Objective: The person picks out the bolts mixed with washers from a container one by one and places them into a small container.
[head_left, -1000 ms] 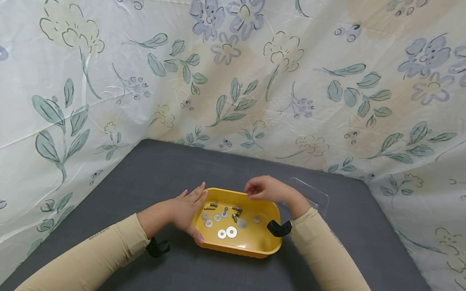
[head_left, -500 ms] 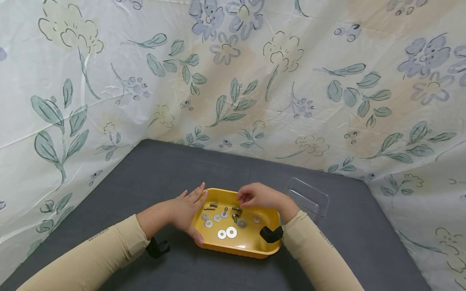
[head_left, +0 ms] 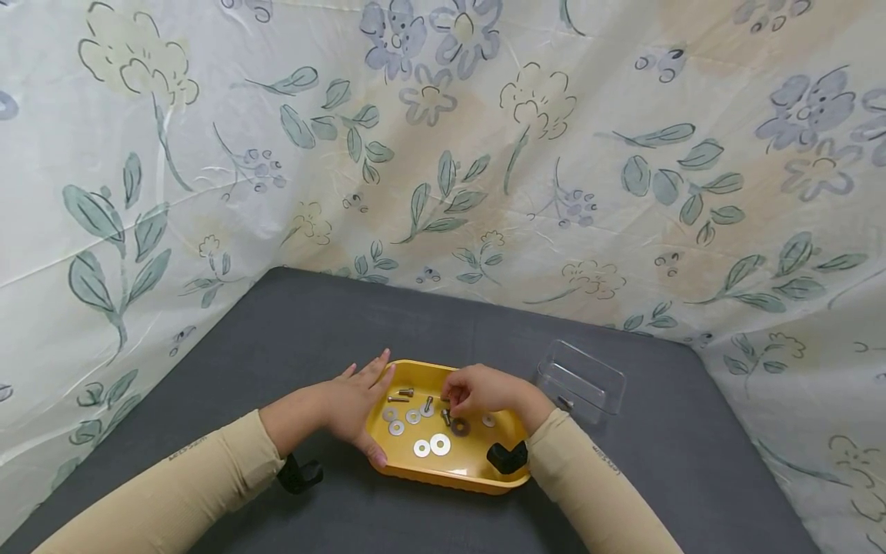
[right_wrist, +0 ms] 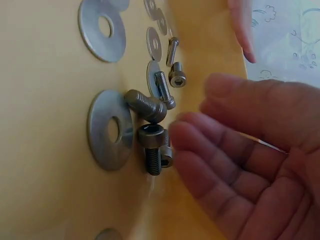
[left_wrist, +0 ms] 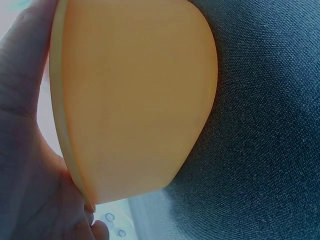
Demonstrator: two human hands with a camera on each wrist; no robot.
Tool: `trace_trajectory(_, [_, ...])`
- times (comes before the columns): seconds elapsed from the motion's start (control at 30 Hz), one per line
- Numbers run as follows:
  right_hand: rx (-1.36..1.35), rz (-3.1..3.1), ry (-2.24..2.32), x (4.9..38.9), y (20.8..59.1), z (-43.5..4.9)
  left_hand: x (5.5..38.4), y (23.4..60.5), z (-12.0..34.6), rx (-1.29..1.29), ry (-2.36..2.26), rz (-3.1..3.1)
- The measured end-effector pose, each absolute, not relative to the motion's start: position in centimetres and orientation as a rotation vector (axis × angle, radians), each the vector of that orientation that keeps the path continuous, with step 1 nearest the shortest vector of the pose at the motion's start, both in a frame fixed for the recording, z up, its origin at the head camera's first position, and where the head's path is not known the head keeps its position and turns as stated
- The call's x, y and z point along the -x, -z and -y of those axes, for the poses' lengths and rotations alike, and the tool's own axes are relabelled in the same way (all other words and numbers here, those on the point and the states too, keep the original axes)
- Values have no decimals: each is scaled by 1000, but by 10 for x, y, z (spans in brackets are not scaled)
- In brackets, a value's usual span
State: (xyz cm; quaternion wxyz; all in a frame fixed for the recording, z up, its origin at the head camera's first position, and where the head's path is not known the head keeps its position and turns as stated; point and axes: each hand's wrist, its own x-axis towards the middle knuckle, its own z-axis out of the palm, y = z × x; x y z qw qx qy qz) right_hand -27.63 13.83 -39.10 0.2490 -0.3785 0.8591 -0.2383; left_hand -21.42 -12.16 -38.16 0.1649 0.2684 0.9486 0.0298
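A yellow tray (head_left: 450, 482) holds several metal washers (head_left: 439, 443) and socket head screws (head_left: 405, 392). My left hand (head_left: 349, 408) rests on the tray's left end with straight, spread fingers, the thumb towards the front rim. In the left wrist view it lies along the rim of the tray (left_wrist: 135, 100). My right hand (head_left: 487, 388) is down inside the tray. The right wrist view has its thumb and bent fingers apart, close beside a cluster of screws (right_wrist: 151, 137). Nothing shows between them. A large washer (right_wrist: 102, 142) lies flat next to that cluster.
A clear plastic tray (head_left: 588, 377) stands behind and right of the yellow one, with a small metal piece (head_left: 565, 402) at its near left. Dark grey cloth (head_left: 332, 308) covers the table. A flowered curtain (head_left: 443, 192) rises behind and at both sides.
My right hand has moved left and down from above the tray's back rim to the screws inside. More of the clear tray shows. My left hand has stayed put.
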Motion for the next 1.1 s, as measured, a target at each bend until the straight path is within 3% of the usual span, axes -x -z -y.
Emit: trace_trajectory(1.1, [1021,-2317,590,272,415,-130,212,381,121,-769,-80,-2708])
